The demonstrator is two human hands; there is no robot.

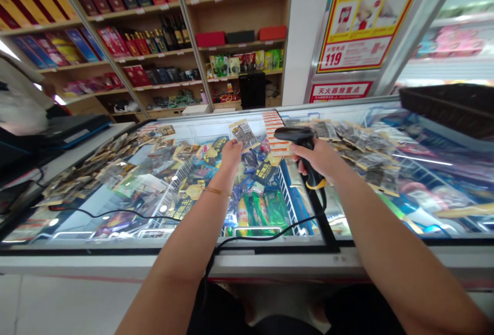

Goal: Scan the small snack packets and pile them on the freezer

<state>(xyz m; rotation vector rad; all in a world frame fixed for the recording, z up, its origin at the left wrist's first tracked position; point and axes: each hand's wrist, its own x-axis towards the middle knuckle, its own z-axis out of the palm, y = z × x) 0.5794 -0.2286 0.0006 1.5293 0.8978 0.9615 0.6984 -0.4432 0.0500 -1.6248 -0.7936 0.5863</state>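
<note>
Barcode scanner (295,133), black, sits right of centre in the frame, its head pointing left. The right hand (319,156) is closed around its handle, and a black cable (266,236) runs from the handle's base across the lower middle toward the left. Near the centre, the left hand (233,150) pinches a small flat packet (245,133) by its lower left edge. Between packet and scanner lies a strip of orange-and-white labels (275,125). Both hands are above a glass-topped freezer (239,260), with green packages (260,209) inside at lower centre. More flat packets lie heaped at left and right; a dark crate (447,111) stands at upper right.
</note>
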